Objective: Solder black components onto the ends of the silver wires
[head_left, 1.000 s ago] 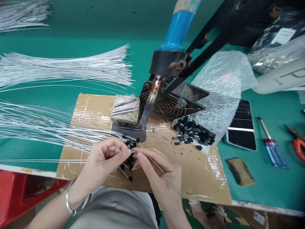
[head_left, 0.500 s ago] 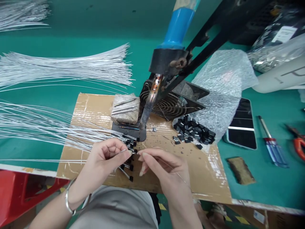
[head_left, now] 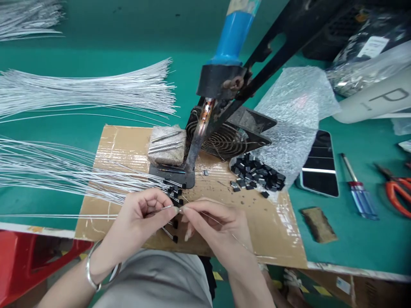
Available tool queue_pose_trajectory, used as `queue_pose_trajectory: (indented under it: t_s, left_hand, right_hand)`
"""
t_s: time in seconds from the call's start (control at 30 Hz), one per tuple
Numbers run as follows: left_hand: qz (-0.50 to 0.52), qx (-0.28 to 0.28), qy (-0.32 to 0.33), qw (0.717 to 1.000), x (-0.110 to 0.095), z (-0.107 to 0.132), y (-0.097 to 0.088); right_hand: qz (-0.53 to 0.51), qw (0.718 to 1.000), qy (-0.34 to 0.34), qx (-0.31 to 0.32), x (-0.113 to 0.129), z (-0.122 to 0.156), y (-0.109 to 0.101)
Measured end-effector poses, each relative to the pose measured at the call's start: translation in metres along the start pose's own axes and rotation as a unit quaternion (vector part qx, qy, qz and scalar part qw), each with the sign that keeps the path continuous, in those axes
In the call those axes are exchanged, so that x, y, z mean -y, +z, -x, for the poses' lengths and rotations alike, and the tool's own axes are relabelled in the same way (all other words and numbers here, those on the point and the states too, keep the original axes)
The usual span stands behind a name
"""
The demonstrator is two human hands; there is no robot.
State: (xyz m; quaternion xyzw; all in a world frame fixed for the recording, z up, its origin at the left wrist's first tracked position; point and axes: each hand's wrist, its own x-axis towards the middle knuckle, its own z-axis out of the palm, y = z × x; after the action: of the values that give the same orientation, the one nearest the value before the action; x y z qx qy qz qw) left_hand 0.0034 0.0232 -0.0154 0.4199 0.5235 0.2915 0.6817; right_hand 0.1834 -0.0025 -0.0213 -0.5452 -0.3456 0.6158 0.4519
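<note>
My left hand (head_left: 144,216) is closed, thumb and forefinger pinching a white wire (head_left: 165,208) close to its end. Fingertip to fingertip with it, my right hand (head_left: 218,226) is also in a pinch. A thin silvery strand that looks like solder wire (head_left: 236,236) runs out through the right fingers and across the wrist. What lies right between the fingertips is too small to make out. Behind and under the left hand lie white wires (head_left: 128,175) with small black connectors (head_left: 175,238) on their ends.
A blue-handled soldering iron (head_left: 233,36) hangs in a black stand above the cardboard (head_left: 272,239). Behind it is a fan (head_left: 224,139). Loose black connectors (head_left: 257,173) lie on bubble wrap (head_left: 295,107). A phone (head_left: 319,164), screwdriver (head_left: 359,188), pliers (head_left: 398,192) and sponge (head_left: 319,224) are at the right.
Both hands stay pinched together, and the fingertips have come slightly closer. The right hand has shifted a little left. The whole view has slid slightly.
</note>
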Motion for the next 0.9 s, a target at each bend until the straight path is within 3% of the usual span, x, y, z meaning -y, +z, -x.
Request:
queue_pose_trajectory:
  t_s: [0.17, 0.3, 0.4, 0.47, 0.57, 0.7, 0.9]
  left_hand:
    - [-0.016, -0.010, 0.001, 1.000, 0.001, -0.001, 0.000]
    - [-0.056, -0.030, 0.026, 0.998, 0.004, 0.000, -0.001]
    - [-0.109, -0.063, 0.050, 0.991, 0.008, 0.002, -0.005]
    - [-0.157, -0.062, 0.062, 0.984, 0.010, 0.002, -0.009]
    - [-0.198, -0.042, 0.084, 0.976, 0.010, -0.001, -0.012]
    - [-0.192, -0.037, 0.091, 0.976, 0.004, -0.003, -0.008]
    - [-0.160, -0.032, 0.065, 0.984, 0.002, -0.002, -0.004]
  right_hand:
    - [-0.029, 0.997, -0.014, -0.076, -0.002, -0.002, -0.010]
    - [-0.044, 0.990, -0.081, -0.110, -0.008, -0.003, -0.043]
    - [0.058, 0.956, -0.148, -0.248, -0.012, -0.002, -0.073]
    - [0.132, 0.929, -0.163, -0.304, -0.014, 0.000, -0.087]
    - [0.226, 0.908, -0.165, -0.312, -0.018, -0.002, -0.095]
    - [0.318, 0.882, -0.168, -0.304, -0.020, -0.013, -0.090]
    - [0.360, 0.871, -0.163, -0.292, -0.024, -0.021, -0.089]
